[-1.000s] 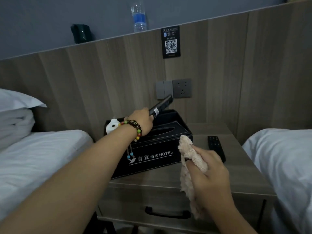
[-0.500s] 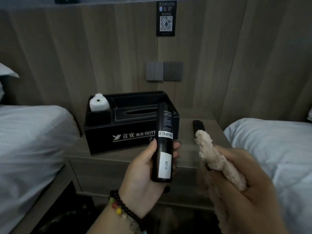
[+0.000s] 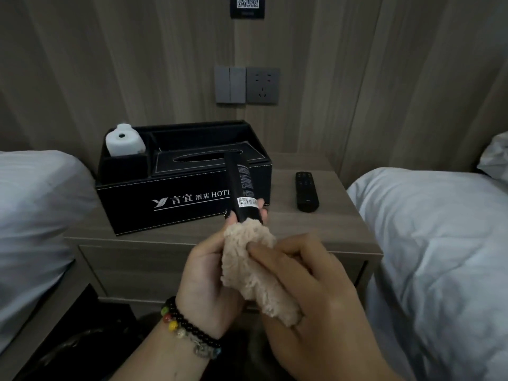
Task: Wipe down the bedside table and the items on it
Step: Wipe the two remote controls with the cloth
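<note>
head view: left hand (image 3: 204, 273) holds a black remote (image 3: 243, 188) upright in front of the bench (image 3: 341, 229), grip closed round its lower part, fingertips showing either side just under the barcode label. right hand (image 3: 316, 292) grips a beige fuzzy cloth (image 3: 247, 268), fingers curled into it, pressing the cloth against the remote's bottom end. the cloth covers the remote from the grip downward; the upper half sticks out above both hands, tilted slightly left. beaded bracelet (image 3: 189, 325) on left wrist. behind, on the bench, a black hotel tissue box organizer (image 3: 170, 199) with a white bottle (image 3: 125, 141) in its left compartment. a second remote (image 3: 306, 191) lies flat on the bench right of the box. beds on both sides.
</note>
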A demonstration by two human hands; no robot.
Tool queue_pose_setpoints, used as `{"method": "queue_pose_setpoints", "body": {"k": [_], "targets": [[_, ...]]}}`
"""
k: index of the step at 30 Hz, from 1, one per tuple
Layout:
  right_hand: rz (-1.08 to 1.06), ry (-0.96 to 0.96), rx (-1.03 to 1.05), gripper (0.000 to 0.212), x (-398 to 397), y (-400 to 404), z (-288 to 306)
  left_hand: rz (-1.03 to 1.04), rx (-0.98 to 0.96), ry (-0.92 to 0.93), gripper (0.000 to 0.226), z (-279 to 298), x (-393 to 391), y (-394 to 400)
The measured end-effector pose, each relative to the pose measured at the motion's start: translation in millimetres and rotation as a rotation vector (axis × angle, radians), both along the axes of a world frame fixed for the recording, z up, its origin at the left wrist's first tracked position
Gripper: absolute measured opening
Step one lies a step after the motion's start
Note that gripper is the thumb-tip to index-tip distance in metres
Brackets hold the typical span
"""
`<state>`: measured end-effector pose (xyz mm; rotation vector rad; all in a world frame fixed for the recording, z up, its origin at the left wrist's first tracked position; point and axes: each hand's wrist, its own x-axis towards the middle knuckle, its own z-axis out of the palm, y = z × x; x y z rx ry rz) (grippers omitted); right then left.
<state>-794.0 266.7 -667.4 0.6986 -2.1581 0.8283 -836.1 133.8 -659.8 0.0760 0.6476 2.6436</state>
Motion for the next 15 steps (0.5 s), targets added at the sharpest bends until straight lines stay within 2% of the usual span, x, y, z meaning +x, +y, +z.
{"method": "queue_pose_setpoints", "body": {"k": [2, 5, 7, 9, 13, 15], "targets": [[-0.032, 0.024, 0.024, 0.044, -1, 1, 4, 0.004, 0.012, 0.027, 0.053, -2, 3, 3], [-0.037, 0.002, -0.066, 0.043, -9, 10, 8, 0.063, -0.148, 0.012, 0.036, 3, 11, 15], [-0.054, -0.007, -0.086, 0.043, -11, 13, 9, 0.064, -0.197, 0.009, 0.041, 6, 13, 19], [-0.042, -0.007, -0.066, 0.043, -5, 10, 8, 0.082, -0.182, -0.006, 0.041, 8, 14, 15], [-0.077, 0.021, 0.1, 0.048, 9, -6, 5, 0.058, -0.133, -0.003, 0.036, 5, 12, 5], [-0.073, 0.026, 0.074, 0.047, 7, -7, 6, 0.057, -0.151, 0.016, 0.039, 5, 11, 3]]}}
